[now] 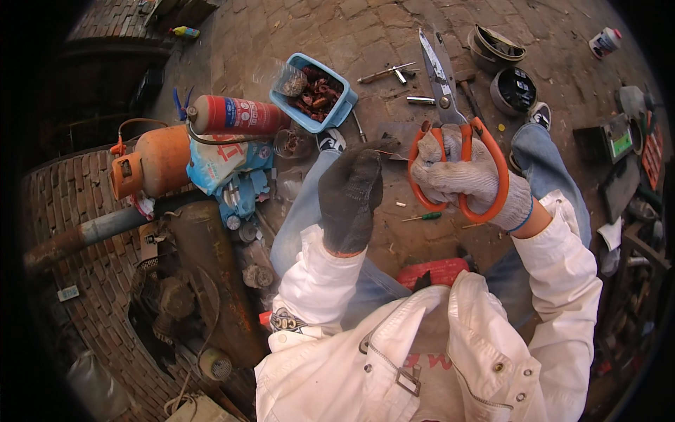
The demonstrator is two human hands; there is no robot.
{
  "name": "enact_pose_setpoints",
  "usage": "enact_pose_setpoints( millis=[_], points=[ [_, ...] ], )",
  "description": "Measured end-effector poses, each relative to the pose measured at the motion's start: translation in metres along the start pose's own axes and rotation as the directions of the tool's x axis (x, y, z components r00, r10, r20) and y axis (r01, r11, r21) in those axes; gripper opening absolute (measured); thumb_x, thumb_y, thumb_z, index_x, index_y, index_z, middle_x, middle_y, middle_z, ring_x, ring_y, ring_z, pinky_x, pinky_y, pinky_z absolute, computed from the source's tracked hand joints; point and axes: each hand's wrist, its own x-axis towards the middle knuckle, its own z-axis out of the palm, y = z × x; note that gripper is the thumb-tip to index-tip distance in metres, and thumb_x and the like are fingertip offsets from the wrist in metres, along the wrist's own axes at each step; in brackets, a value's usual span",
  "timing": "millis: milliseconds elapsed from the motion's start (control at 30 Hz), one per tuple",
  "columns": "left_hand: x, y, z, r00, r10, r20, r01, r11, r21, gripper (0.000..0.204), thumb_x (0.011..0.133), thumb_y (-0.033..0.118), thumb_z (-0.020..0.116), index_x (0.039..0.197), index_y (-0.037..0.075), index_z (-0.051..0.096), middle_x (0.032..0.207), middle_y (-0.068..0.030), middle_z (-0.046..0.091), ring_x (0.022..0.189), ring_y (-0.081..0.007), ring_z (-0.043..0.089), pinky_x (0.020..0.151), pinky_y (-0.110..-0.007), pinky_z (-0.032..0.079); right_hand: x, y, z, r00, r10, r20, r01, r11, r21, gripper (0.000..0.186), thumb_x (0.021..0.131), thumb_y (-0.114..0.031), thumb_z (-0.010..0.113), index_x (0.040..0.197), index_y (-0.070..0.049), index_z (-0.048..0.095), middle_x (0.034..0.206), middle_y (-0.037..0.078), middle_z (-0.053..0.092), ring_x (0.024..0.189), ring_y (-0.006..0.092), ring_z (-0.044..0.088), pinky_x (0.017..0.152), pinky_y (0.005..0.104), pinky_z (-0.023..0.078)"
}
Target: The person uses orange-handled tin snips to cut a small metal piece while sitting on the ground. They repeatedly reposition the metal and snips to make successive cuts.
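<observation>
My right hand [464, 179], in a pale knit glove, grips large metal shears [441, 84] by their orange looped handles, blades pointing up and slightly open. My left hand [348, 200], in a dark grey glove, is closed beside the shears, pinching a thin copper-coloured wire [385, 152] at its fingertips. Behind that wire lies a small flat grey sheet [394, 133] on the paving, partly hidden by the hands and shears.
Left: blue tub [327, 116] of scrap, red extinguisher [239, 114], orange gas cylinder [158, 158], rusty tank [218, 281]. Ahead: metal tools [387, 74], black containers [513, 91]. Right: battery-like black box [598, 148], clutter. Below: green-handled screwdriver [422, 216], red object [432, 269] between my legs.
</observation>
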Motion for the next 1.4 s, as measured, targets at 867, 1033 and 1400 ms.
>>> enact_pose_setpoints(
  millis=[867,1033,1400],
  points=[
    [0.034,-0.013,0.0,0.831,0.509,-0.225,-0.391,0.822,0.415,0.008,0.078,0.004,0.071,0.084,-0.002,0.071,0.072,-0.0084,0.066,0.064,-0.0145,0.057,0.062,-0.028,0.046,0.02,0.023,-0.006,0.807,-0.494,-0.322,0.199,0.743,-0.639,0.029,0.083,-0.012,0.076,0.099,-0.003,0.054,0.096,0.007,0.066,0.083,0.0103,0.061,0.074,0.0265,0.052],
    [0.048,-0.024,0.008,0.797,0.561,-0.224,-0.433,0.789,0.435,0.008,0.076,0.003,0.07,0.082,-0.003,0.07,0.07,-0.0117,0.064,0.065,-0.0201,0.059,0.064,-0.032,0.047,0.036,0.05,0.002,0.767,-0.477,-0.429,0.25,0.838,-0.485,0.033,0.082,-0.006,0.076,0.106,-0.002,0.054,0.099,0.006,0.064,0.087,0.0113,0.061,0.077,0.0268,0.053],
    [0.066,-0.041,0.018,0.751,0.623,-0.217,-0.463,0.732,0.5,0.007,0.078,0.0,0.072,0.084,-0.003,0.07,0.078,-0.0057,0.068,0.072,-0.0115,0.062,0.069,-0.027,0.05,0.086,0.069,-0.008,0.663,-0.616,-0.426,0.305,0.742,-0.597,0.026,0.087,-0.021,0.073,0.093,-0.001,0.057,0.086,0.005,0.063,0.081,0.0128,0.06,0.076,0.0283,0.05]
  ],
)
